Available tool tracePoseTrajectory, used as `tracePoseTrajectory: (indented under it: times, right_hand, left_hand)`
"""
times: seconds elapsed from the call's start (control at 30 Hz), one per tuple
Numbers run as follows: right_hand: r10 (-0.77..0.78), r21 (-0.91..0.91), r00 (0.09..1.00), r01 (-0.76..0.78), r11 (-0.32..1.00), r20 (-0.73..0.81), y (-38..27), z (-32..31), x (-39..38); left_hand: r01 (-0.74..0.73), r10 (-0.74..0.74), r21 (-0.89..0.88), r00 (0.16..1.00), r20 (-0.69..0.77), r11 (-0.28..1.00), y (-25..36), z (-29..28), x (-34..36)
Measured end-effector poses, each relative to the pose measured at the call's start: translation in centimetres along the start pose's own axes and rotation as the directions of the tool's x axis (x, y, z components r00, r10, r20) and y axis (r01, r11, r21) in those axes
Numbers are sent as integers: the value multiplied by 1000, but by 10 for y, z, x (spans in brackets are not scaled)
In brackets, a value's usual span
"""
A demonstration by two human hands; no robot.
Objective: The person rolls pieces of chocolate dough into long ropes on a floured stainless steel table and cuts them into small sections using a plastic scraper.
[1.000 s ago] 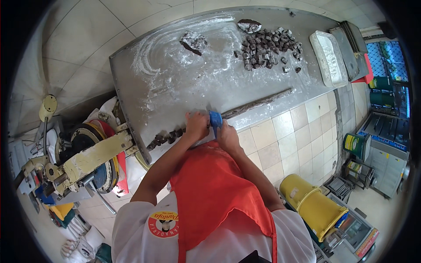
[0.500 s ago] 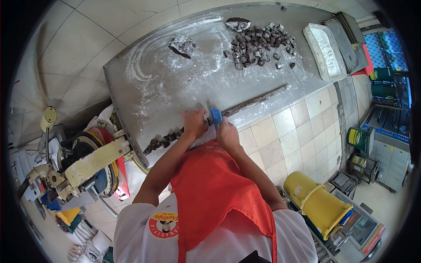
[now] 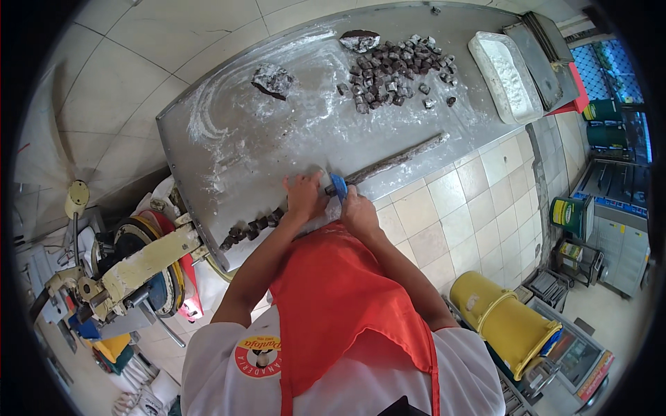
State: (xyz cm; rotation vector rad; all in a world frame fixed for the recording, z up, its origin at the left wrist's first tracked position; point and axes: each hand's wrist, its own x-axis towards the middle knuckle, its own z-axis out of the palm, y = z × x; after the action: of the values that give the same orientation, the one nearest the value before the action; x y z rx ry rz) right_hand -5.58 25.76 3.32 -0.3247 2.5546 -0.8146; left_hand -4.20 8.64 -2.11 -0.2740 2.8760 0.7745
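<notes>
A long dark dough rope lies along the near edge of the floured steel table. My right hand grips a blue scraper standing on the rope's near end. My left hand rests on the dough just left of the scraper. A row of cut dark pieces trails off to the left along the table edge.
A heap of several cut pieces and two dark lumps sit at the far side. A white flour tray and metal trays are at the right end. A machine stands left; a yellow bucket lower right.
My hands and the scraper stayed at the same spot on the rope; the row of cut pieces at the left has grown slightly. The camera view shifted a little.
</notes>
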Motion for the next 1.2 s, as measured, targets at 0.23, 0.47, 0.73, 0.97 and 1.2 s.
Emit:
tracePoseTrajectory:
  times: [0.23,0.47,0.73,0.97,1.2]
  right_hand:
    - [-18,-113,989,35,993,149,15,8,14]
    - [-19,-96,998,25,995,60,31,-11,10]
    - [-17,1,995,17,1000,100,41,-35,27]
    - [-60,-55,996,64,996,66,53,-23,24]
    - [-16,-46,996,20,999,87,49,-58,28]
  left_hand:
    - [-164,137,233,982,126,959,4,22,3]
    - [9,-40,157,980,194,988,46,1,12]
    - [6,-12,99,998,69,995,36,22,33]
    - [-90,87,233,996,25,968,38,50,27]
    - [-21,7,34,930,368,999,73,13,24]
